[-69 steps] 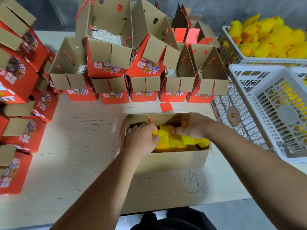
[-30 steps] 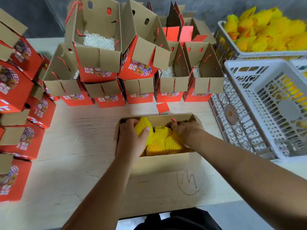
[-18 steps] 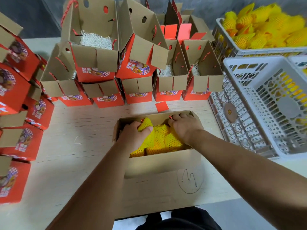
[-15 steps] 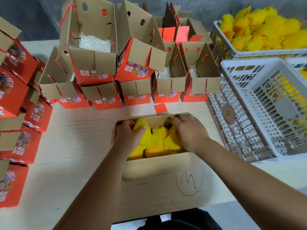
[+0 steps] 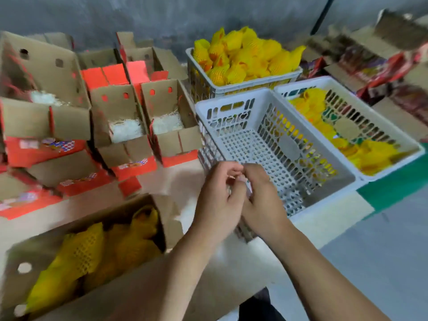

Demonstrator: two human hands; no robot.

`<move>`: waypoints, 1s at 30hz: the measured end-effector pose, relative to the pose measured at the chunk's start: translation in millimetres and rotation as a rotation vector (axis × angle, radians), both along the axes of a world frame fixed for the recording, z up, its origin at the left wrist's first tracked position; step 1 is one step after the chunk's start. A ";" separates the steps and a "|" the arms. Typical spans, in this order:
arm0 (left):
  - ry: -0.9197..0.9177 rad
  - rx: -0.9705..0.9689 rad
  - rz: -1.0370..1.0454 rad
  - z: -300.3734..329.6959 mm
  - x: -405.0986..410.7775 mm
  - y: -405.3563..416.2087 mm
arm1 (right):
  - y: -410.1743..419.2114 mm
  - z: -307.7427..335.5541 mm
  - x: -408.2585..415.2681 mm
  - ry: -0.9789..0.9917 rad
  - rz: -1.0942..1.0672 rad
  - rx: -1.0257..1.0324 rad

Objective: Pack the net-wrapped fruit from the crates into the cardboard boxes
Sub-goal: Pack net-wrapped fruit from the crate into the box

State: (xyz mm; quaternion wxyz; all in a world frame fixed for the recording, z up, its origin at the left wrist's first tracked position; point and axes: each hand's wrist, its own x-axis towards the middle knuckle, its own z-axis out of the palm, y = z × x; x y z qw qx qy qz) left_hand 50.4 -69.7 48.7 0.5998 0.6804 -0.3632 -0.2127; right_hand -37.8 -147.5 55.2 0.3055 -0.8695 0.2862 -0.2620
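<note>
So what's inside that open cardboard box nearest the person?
The open cardboard box holds fruit in yellow net sleeves, several lying side by side and filling it. What lies under them, and the box floor, is covered. Neither hand is in the box.

A mottled grey wall (image 5: 162,17) rises behind the pale wooden table (image 5: 180,181), with grey floor (image 5: 382,262) at right.

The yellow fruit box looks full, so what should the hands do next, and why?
Probably reach the right hand to the far crate piled with net-wrapped fruit. The near box already holds several, both hands are out of it, meeting at the empty crate, and boxes behind show only white padding. What the fingers pinch is too blurred to tell.
</note>
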 end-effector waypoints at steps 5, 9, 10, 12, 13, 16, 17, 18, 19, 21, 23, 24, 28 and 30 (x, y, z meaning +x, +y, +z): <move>-0.041 0.024 -0.120 -1.6 -50.4 -180.1 | -164.0 9.5 -60.6 -0.024 -0.113 -0.055; -0.115 0.150 -0.184 -8.9 -84.1 -303.4 | -316.0 -1.9 -115.6 0.108 -0.179 -0.058; -0.173 0.188 -0.187 -11.3 -90.1 -330.2 | -355.4 -6.0 -129.3 0.231 -0.199 -0.040; -0.320 0.244 -0.219 -17.1 -101.4 -378.3 | -430.2 -16.1 -155.2 0.648 -0.200 -0.013; -0.380 0.283 -0.268 -20.7 -107.7 -399.8 | -461.3 -21.5 -166.1 0.908 -0.168 0.005; -0.475 0.522 -0.467 -36.9 -131.8 -455.1 | -521.5 -35.7 -191.8 1.448 0.000 0.033; -0.472 0.628 -0.538 -44.2 -141.4 -468.6 | -532.2 -40.9 -200.3 1.507 0.035 0.009; -0.456 0.731 -0.617 -52.9 -151.2 -480.0 | -539.0 -47.0 -209.3 1.538 0.047 -0.033; -0.440 0.823 -0.702 -62.4 -160.2 -488.5 | -543.2 -51.4 -216.2 1.542 0.047 -0.078; -0.432 0.980 -0.836 -80.6 -174.9 -498.7 | -545.7 -56.0 -224.4 1.524 0.011 -0.122; -0.496 1.067 -0.854 -95.9 -186.1 -498.8 | -539.8 -59.2 -227.4 1.497 -0.057 -0.186; -0.578 1.064 -0.812 -102.1 -191.0 -497.3 | -536.8 -59.9 -228.4 1.483 -0.093 -0.230; -0.783 0.966 -0.623 -105.6 -204.3 -492.7 | -528.0 -62.9 -233.8 1.416 -0.115 -0.291; -0.646 0.931 -0.547 -98.1 -199.8 -492.8 | -529.4 -62.8 -232.9 1.366 -0.098 -0.281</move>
